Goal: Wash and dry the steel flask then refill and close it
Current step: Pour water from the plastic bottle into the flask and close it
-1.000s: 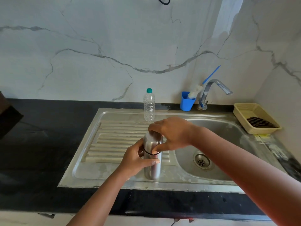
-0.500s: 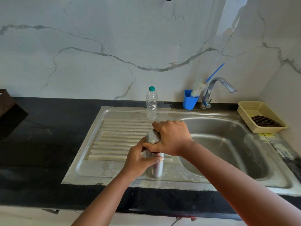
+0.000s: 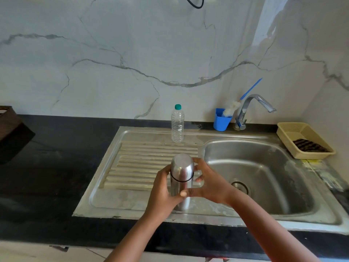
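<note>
Fingers of both hands — left hand [image 3: 162,190], right hand [image 3: 211,183] — wrap the cylindrical steel flask [image 3: 181,178] at centre frame; smooth, rigid, likely slippery — best gripped mid-body.

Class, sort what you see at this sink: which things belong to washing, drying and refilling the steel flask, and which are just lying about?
Belong to the job:
steel flask, gripped by left hand and right hand
tap
sink
water bottle
bottle brush

Lying about:
yellow tray
dark box
</note>
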